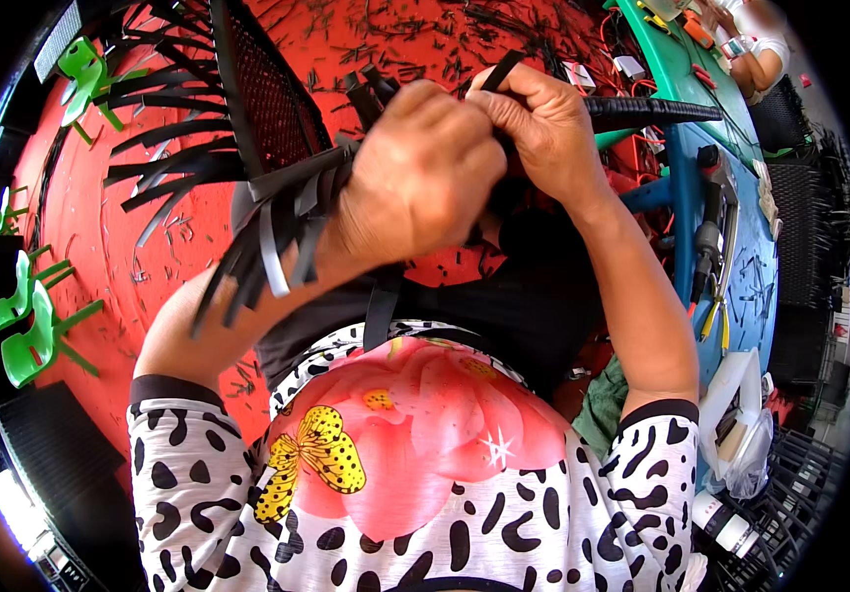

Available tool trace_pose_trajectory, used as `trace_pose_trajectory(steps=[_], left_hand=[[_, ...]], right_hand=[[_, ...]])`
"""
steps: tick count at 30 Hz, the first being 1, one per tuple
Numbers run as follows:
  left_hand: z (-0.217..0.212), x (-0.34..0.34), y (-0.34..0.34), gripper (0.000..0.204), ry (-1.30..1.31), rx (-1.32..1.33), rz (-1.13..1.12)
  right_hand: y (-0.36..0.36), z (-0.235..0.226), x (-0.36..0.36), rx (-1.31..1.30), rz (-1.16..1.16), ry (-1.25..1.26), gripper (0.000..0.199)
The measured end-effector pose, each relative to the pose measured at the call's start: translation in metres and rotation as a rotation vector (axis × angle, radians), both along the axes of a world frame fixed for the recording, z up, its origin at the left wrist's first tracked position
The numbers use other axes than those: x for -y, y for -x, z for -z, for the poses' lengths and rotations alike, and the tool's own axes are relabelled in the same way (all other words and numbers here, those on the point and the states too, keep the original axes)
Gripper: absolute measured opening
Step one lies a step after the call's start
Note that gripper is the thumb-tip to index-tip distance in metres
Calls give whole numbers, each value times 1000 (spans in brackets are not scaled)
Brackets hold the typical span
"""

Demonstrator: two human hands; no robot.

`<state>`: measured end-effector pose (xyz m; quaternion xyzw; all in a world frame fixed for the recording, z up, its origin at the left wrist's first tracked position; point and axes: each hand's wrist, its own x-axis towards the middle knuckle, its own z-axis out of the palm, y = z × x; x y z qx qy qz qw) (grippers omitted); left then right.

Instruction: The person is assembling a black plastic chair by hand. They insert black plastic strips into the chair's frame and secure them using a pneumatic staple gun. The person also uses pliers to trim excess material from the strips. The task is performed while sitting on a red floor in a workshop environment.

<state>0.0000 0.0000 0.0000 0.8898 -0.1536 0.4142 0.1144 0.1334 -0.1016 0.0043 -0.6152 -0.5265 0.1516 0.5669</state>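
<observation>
A black woven panel [277, 118] with a dark frame stands at the upper left, and loose flat strips [173, 143] fan out from its edge. My left hand [420, 178] is closed in a fist beside it, slightly blurred, and its fingers hide whatever they grip. More black strips [282, 227] hang over my left forearm. With thumb and fingers my right hand [543, 123] pinches a black strip [501, 71], whose end sticks up above the thumb. The two hands meet at the fingers. Past my right hand runs a black wrapped rod [652, 111], tapering to the right.
Strip scraps lie over the red floor [386, 39]. Green chairs [35, 335] stand at the left. On the right, a blue table [756, 252] holds a power tool [709, 222] and yellow-handled pliers [714, 321]. Another person [756, 49] sits by a green table [682, 79].
</observation>
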Motion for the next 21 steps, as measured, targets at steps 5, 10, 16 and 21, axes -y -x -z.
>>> trace_pose_trajectory(steps=[5, 10, 16, 21], left_hand=[[7, -17, 5, 20, 76, -323, -466], [5, -33, -3, 14, 77, -411, -368], [8, -28, 3, 12, 92, -291, -402], [11, -32, 12, 13, 109, -271, -397]], right_hand=[[10, 9, -4, -34, 72, -110, 11], [29, -2, -3, -253, 99, -119, 20], [37, -13, -5, -289, 105, -25, 25], [38, -38, -3, -244, -11, 56, 22]])
